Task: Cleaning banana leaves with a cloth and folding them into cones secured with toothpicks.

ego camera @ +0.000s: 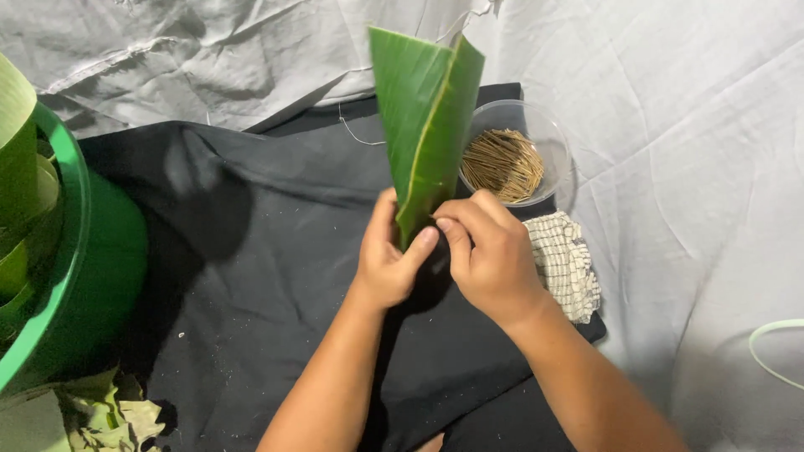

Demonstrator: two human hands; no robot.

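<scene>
A green banana leaf strip point(427, 117), folded lengthwise into a narrow cone shape, stands upright above a black cloth point(251, 251). My left hand point(387, 255) pinches its lower end from the left, thumb pressed on the fold. From the right, my right hand point(488, 251) grips the same lower tip with fingers curled over it. Both hands touch each other at the leaf's narrow bottom. The wide top of the leaf fans open toward the back.
A clear bowl point(553, 138) of thin brown sticks sits just behind the right hand. A white woven cloth point(568, 264) lies beside it. A green tub point(84, 251) with leaf strips stands at left, torn leaf scraps point(109, 414) below it. A pale green ring point(775, 347) shows at right.
</scene>
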